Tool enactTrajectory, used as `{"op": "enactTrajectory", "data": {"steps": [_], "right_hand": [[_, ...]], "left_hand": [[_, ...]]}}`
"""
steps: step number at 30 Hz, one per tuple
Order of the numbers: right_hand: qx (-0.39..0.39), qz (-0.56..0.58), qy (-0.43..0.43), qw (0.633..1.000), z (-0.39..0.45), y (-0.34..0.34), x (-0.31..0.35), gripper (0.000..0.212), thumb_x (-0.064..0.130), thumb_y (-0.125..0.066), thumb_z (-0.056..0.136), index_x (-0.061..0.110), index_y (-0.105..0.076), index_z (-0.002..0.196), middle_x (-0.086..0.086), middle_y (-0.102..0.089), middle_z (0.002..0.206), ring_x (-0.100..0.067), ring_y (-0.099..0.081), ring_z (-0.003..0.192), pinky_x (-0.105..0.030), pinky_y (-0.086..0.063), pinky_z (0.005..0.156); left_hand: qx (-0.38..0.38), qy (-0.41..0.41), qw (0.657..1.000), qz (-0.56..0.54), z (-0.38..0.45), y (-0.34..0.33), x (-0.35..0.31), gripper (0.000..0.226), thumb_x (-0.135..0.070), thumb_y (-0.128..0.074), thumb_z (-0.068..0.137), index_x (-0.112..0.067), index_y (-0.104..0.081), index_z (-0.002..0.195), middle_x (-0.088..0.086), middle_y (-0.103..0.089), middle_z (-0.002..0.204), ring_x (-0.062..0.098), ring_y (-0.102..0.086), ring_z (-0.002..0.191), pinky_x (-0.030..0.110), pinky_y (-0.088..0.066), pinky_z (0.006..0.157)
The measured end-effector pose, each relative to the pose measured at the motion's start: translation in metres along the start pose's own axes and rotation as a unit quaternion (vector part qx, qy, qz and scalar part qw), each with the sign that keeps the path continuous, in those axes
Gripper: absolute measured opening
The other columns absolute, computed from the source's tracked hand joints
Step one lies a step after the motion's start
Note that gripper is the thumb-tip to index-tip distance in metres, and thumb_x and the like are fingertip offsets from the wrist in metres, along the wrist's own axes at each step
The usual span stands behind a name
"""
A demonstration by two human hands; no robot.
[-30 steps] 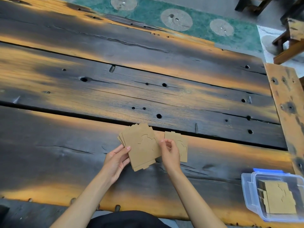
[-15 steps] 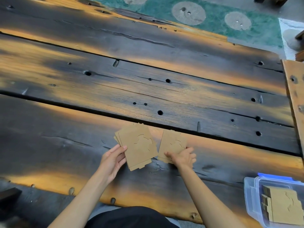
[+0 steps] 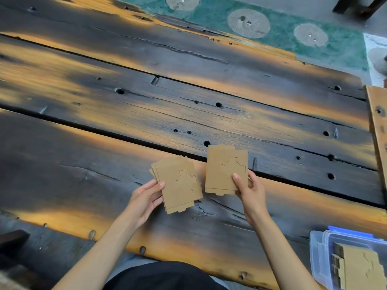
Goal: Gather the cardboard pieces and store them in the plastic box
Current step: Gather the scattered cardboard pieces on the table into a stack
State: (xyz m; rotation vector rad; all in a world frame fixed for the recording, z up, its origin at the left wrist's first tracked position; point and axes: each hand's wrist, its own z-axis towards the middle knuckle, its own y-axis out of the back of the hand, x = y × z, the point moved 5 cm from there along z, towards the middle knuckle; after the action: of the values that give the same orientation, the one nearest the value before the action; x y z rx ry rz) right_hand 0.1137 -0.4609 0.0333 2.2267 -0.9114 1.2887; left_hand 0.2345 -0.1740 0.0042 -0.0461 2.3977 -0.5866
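cardboard pieces (image 3: 227, 170) now lifted off worktop (image 3: 83, 155) in right hand (image 3: 249, 190), flat a moment ago; left hand (image 3: 146, 197) still gripping fanned stack (image 3: 178, 185). more sitting in plastic box (image 3: 320, 258) bottom right.

two cardboard stacks (image 3: 178, 183) (image 3: 226, 170) sit side by side over the table (image 3: 83, 164). the plastic box (image 3: 320, 258), holding more cardboard (image 3: 356, 268), stands at the near right.

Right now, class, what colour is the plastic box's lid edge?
Blue, along the clear plastic box's far rim, seen in the head view.
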Motion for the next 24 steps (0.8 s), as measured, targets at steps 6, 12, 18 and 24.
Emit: {"op": "enactTrajectory", "data": {"steps": [6,12,18,24], "right_hand": [[0.126,0.006,0.003,0.992,-0.034,-0.037,0.024,0.033,0.013,-0.073,0.093,0.021,-0.067,0.125,-0.005,-0.081,0.107,-0.018,-0.078,0.095,-0.029,-0.062,0.075],[0.131,-0.045,0.047,0.989,-0.041,-0.052,0.033,0.033,0.009,-0.076,0.091,0.030,-0.073,0.116,0.005,-0.080,0.110,-0.012,-0.075,0.104,-0.026,-0.061,0.079],[0.060,-0.195,0.079,0.976,-0.046,-0.043,0.028,0.048,0.031,-0.083,0.084,0.030,-0.070,0.131,0.007,-0.065,0.127,-0.013,-0.059,0.122,-0.038,-0.048,0.109],[0.111,-0.151,0.074,0.980,-0.049,-0.040,0.015,0.064,0.018,-0.080,0.088,0.020,-0.056,0.147,0.008,-0.063,0.142,-0.006,-0.060,0.128,-0.038,-0.046,0.113]], "left_hand": [[0.052,-0.007,0.998,-0.033,-0.007,-0.023,-0.002,0.041,-0.013,-0.070,0.089,-0.003,-0.068,0.129,0.019,-0.069,0.132,0.026,-0.071,0.115,0.035,-0.060,0.090],[0.109,-0.016,0.993,-0.043,-0.015,-0.041,0.002,0.038,-0.011,-0.066,0.090,-0.006,-0.070,0.128,0.018,-0.069,0.132,0.028,-0.071,0.115,0.034,-0.061,0.086],[0.115,-0.014,0.992,-0.051,-0.021,-0.050,0.006,0.035,-0.010,-0.065,0.089,-0.007,-0.073,0.123,0.018,-0.069,0.132,0.028,-0.071,0.114,0.034,-0.062,0.084],[0.111,-0.009,0.993,-0.045,-0.026,-0.057,0.015,0.036,-0.010,-0.064,0.089,-0.004,-0.072,0.124,0.020,-0.069,0.132,0.029,-0.071,0.115,0.033,-0.062,0.084]]}}
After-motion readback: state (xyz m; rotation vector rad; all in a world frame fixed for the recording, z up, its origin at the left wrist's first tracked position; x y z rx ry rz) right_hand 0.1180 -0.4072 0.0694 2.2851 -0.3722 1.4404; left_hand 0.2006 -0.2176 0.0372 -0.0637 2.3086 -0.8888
